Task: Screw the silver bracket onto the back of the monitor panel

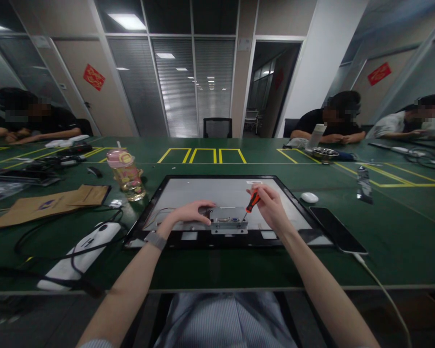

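1. Right hand (270, 203) is pinching an orange-and-black screwdriver (253, 200) between thumb and fingers, shaft slanting down to the right end of a metal bracket (229, 212). Tip's seating is hiding from me; a poor angle could be making it skid.
2. Left hand (195, 212) is curving round the bracket's left end, thumb and fingers apart; cannot tell whether it is gripping. Too light a hold could be letting the bracket twist.
3. Bracket is sitting on the grey panel (188, 189), toward its near edge. A skidding tip could be scratching that surface.
4. Thin wires (152, 217) are lying near the left wrist; a shifting forearm could be snagging them.
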Tool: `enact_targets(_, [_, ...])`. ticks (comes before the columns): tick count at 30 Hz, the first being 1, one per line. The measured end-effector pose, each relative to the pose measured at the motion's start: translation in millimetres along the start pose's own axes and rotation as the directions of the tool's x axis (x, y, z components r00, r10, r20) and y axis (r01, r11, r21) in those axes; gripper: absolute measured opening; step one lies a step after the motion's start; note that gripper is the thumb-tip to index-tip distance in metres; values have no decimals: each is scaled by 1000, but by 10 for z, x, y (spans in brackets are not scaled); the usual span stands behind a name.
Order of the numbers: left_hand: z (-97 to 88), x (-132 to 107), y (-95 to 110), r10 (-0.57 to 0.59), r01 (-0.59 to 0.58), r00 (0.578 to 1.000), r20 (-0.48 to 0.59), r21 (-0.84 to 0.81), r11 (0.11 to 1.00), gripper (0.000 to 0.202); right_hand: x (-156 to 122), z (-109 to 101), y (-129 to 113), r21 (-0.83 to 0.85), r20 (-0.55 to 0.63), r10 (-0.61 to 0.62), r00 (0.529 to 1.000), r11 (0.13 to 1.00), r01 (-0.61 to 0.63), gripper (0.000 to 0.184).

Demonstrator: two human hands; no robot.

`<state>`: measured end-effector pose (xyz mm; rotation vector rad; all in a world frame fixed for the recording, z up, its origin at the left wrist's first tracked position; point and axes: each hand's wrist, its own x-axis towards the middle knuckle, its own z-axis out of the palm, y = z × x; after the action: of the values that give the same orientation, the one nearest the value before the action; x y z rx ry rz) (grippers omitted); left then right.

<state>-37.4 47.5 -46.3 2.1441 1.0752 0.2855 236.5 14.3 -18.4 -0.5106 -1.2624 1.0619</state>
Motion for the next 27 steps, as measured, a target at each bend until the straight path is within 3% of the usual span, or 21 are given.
enact_targets(4, [-4,-5,18,-2,2,1000,4,9,1000,71,-7,35,-35,-6,46,2,999,1000,-2,18])
enact_targets(8, [0,-4,22,12,-12,1000,0,-6,1000,71,2,20,-22,-39,13,-57,998,998,57,20])
enact_targets(12, [1,-6,20,7,-7,1000,1,-9,1000,71,3,-3,1,-55,16,-41,999,998,41,11])
enact_targets(16, [1,-9,48,8,-9,1000,-16,-17,1000,70,-2,34,-26,7,63,10,998,1000,-10,18])
enact_targets(27, [-13,-28,92,-2,2,1000,-3,-19,1000,70,5,-11,-18,-24,17,-39,999,999,39,9])
